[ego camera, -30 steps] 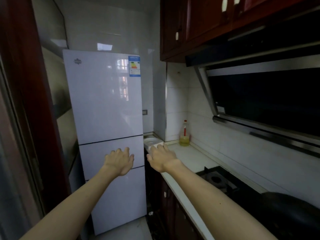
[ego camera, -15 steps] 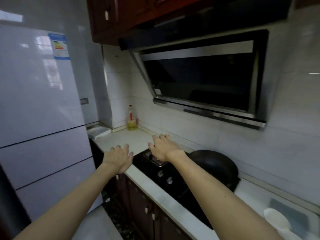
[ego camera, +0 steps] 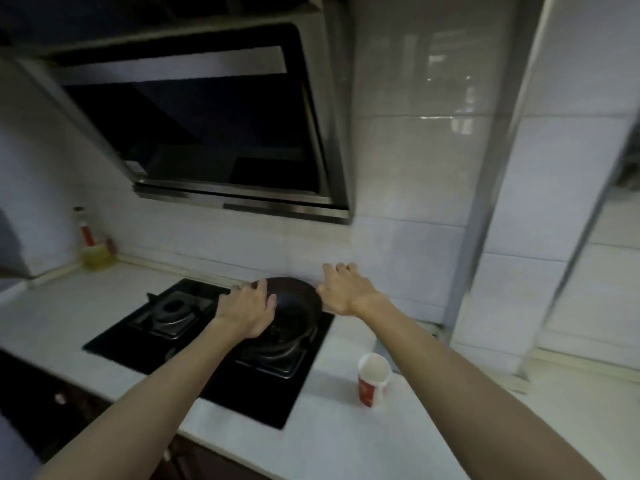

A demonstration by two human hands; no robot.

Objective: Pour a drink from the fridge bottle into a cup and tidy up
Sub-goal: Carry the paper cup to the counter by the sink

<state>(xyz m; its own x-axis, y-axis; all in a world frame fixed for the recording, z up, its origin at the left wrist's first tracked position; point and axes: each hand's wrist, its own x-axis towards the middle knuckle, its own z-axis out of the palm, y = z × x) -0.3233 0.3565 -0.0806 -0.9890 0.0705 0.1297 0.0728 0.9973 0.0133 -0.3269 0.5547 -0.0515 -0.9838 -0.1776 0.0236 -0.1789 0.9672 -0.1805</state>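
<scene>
The cup [ego camera: 373,379] stands upright on the worktop [ego camera: 329,452], lower right of centre, just beside the hob [ego camera: 249,396]. Both hands are empty with fingers loosely spread, the left hand [ego camera: 246,311] over the pan [ego camera: 298,306] and the right hand [ego camera: 346,289] near the wall. The cup looks light, so a gentle grip around its middle should keep it level.

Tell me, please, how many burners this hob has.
2. One square metal burner sits bare at the left of the black glass hob; the other burner is at its right, under the round black wok.
</scene>
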